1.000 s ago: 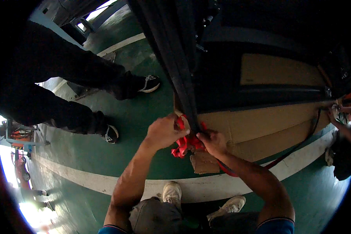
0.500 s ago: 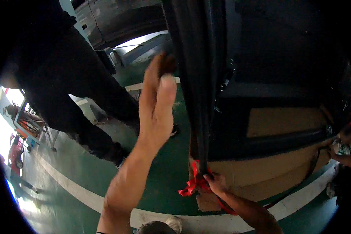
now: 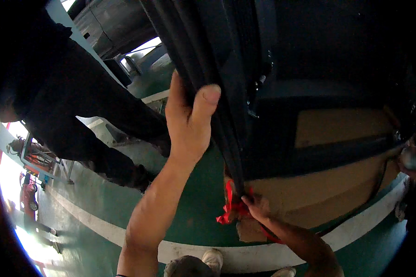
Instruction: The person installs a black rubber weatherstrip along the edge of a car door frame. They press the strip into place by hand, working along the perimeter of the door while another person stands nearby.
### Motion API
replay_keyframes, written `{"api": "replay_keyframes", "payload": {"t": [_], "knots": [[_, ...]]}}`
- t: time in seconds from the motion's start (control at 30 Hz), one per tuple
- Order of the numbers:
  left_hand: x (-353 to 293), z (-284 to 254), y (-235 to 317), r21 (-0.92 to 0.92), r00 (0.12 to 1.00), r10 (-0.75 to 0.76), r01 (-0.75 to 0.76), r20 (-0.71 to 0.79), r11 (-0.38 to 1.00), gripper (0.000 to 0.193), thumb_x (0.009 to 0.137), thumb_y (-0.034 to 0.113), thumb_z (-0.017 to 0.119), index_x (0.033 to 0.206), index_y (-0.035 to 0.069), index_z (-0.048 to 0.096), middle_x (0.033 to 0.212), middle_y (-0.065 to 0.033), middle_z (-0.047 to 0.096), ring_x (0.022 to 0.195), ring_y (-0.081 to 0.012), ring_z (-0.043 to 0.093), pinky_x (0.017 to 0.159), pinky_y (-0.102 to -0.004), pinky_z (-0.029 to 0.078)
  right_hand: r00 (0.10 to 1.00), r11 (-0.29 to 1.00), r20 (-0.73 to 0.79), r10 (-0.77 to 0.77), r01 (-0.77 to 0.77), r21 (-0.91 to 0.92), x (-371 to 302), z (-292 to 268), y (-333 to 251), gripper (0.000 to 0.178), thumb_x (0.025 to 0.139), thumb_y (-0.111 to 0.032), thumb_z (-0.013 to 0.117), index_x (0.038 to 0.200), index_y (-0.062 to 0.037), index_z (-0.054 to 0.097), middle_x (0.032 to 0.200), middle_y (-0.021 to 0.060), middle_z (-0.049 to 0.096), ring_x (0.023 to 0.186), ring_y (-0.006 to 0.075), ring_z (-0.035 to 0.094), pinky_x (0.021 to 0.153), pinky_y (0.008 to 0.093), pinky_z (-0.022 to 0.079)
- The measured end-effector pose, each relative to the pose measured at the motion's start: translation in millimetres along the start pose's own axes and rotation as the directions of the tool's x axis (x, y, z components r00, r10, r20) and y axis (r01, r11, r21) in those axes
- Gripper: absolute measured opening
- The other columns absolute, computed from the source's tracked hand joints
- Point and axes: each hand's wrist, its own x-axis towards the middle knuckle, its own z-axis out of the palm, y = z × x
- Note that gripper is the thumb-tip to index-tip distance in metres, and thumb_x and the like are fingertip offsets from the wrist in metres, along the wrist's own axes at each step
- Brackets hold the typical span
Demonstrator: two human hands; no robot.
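Note:
A long black strip, ribbed like rubber trim [image 3: 187, 51], runs from the top of the view down to the cardboard and bends to the left at its upper part. My left hand [image 3: 189, 124] is closed around its upper stretch, thumb in front and fingers mostly hidden behind. Low down, my right hand [image 3: 259, 207] pinches the strip's narrow lower end. Crumpled red ribbon [image 3: 229, 205] bunches beside that hand. To the right stands a large dark panel [image 3: 328, 55], too dim to name, its lower part over a brown cardboard sheet [image 3: 309, 198].
A person in dark trousers [image 3: 111, 111] stands close at my left. Another person's hand [image 3: 413, 159] is at the far right edge. Behind is a dark car [image 3: 120, 27]. A cart with equipment [image 3: 41, 157] stands left on the green floor [image 3: 101, 203], which bears a white curved line.
My left hand was blurred and apart from the strip; now it is wrapped around it. The strip's upper part has shifted left. My right hand stays at the lower end.

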Motion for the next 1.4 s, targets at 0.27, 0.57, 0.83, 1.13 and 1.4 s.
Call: {"api": "replay_keyframes", "payload": {"t": [0.27,0.57,0.83,1.13,1.4], "knots": [[-49,-5,-33,-0.009,0.959,-0.272,0.273,0.077,0.962,0.073,0.084,0.036,0.074,0.135,-0.004,0.040,0.119,-0.0118,0.060,0.107,-0.0181,0.057,0.095,-0.0306,0.044,0.994,0.999,-0.107,0.023,-0.020,0.026,-2,10,11,0.044,0.087,-0.049,0.063,0.095,-0.0068,0.071,0.078,0.0214,0.067,0.072,0.0407,0.065,0.063,0.0479,0.050],[-74,-12,-54,0.087,0.952,-0.280,0.270,0.127,0.959,0.072,0.083,0.030,0.076,0.136,-0.003,0.039,0.118,-0.0119,0.061,0.105,-0.0193,0.059,0.093,-0.0319,0.046,0.999,0.998,-0.024,-0.024,0.025,0.054,-5,-4,1,0.049,0.088,-0.052,0.060,0.092,-0.0051,0.071,0.076,0.0219,0.067,0.071,0.0386,0.067,0.062,0.0482,0.052],[-94,-15,-68,0.100,0.925,-0.336,0.323,0.176,0.941,0.071,0.082,0.022,0.075,0.139,0.000,0.038,0.119,-0.0119,0.062,0.107,-0.0204,0.060,0.094,-0.0332,0.046,0.991,0.991,0.071,0.115,-0.119,0.062,-4,-16,-20,0.044,0.091,-0.049,0.056,0.098,-0.0086,0.072,0.078,0.0203,0.067,0.070,0.0384,0.066,0.064,0.0469,0.052],[-118,-18,-78,0.280,0.890,-0.402,0.339,0.213,0.898,0.066,0.079,0.015,0.076,0.134,-0.001,0.042,0.115,-0.0130,0.063,0.105,-0.0226,0.062,0.094,-0.0353,0.048,0.999,0.991,0.017,0.038,-0.040,0.128,-4,-11,-16,0.045,0.091,-0.050,0.056,0.094,-0.0073,0.072,0.074,0.0235,0.066,0.069,0.0438,0.065,0.061,0.0508,0.052],[-137,-19,-92,0.325,0.842,-0.485,0.403,0.235,0.856,0.062,0.078,0.013,0.077,0.130,0.000,0.045,0.114,-0.0123,0.063,0.103,-0.0241,0.064,0.093,-0.0364,0.049,0.978,0.976,0.040,0.206,-0.208,0.057,9,-14,-15,0.047,0.089,-0.051,0.057,0.098,-0.0068,0.071,0.082,0.0237,0.068,0.078,0.0445,0.066,0.067,0.0526,0.053]]}}
